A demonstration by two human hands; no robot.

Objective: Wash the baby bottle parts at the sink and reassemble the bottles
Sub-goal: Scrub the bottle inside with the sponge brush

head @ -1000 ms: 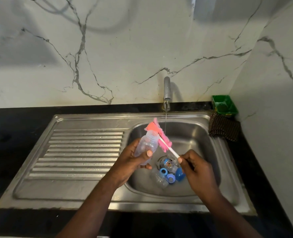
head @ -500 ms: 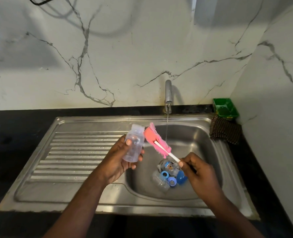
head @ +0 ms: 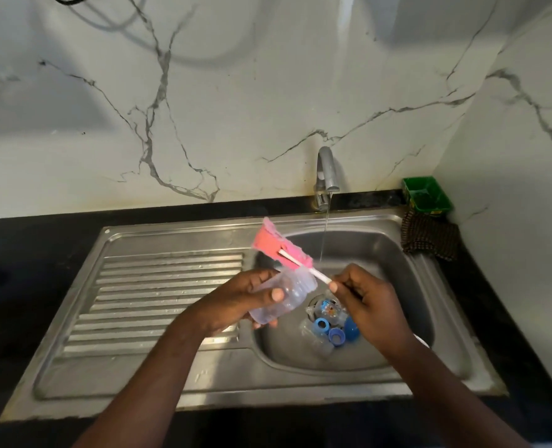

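My left hand [head: 235, 302] grips a clear baby bottle [head: 284, 294], tilted with its open neck toward the upper right, over the left rim of the steel sink [head: 381, 360]. My right hand [head: 368, 302] pinches the white handle of a pink sponge brush [head: 279, 245]. The brush's pink head is outside the bottle, just above its neck. In the basin around the drain lie another clear bottle [head: 328, 310], blue rings [head: 322, 325] and a blue cap [head: 351, 329].
The tap [head: 325, 176] runs a thin stream into the basin. A ribbed drainboard [head: 158, 295] lies to the left. A green tray [head: 426, 194] and a dark checked cloth [head: 429, 236] sit at the back right corner on the black counter.
The bottle was lifted upright to the left, then tilted back down toward the basin. The pink brush head has come off the bottle's neck and now sits above it.
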